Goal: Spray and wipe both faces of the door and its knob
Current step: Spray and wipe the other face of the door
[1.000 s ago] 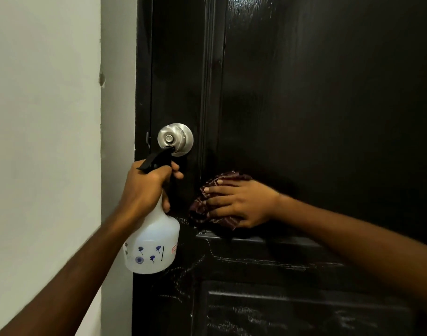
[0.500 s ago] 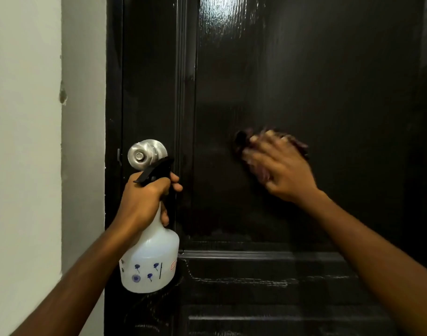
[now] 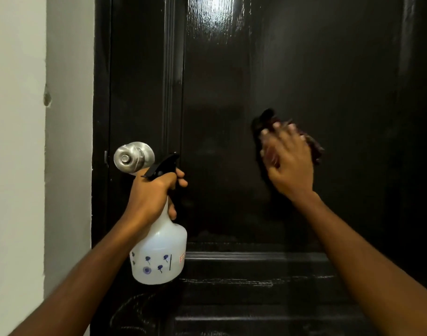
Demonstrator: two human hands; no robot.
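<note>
Door, black and glossy, fills most of the view, with a pale wall along its left edge. A glare of light sits near the door's top edge, and thin pale streaks show on the lower panel below a raised rail. Close to the door's left edge is the round silver knob, at about mid height. Just below and right of the knob, the left grip is clenched round the neck of a white spray bottle, with fingers curled over its trigger. The bottle's black nozzle points up and right, just beside the knob. The bottle hangs upright in front of the door, small blue flowers printed on its side. Farther right, on the upper panel's middle, the right grip lies flat with fingers spread, pressing a dark reddish cloth against the door. The hand is slightly blurred; the cloth shows above and to the right of the fingers.
</note>
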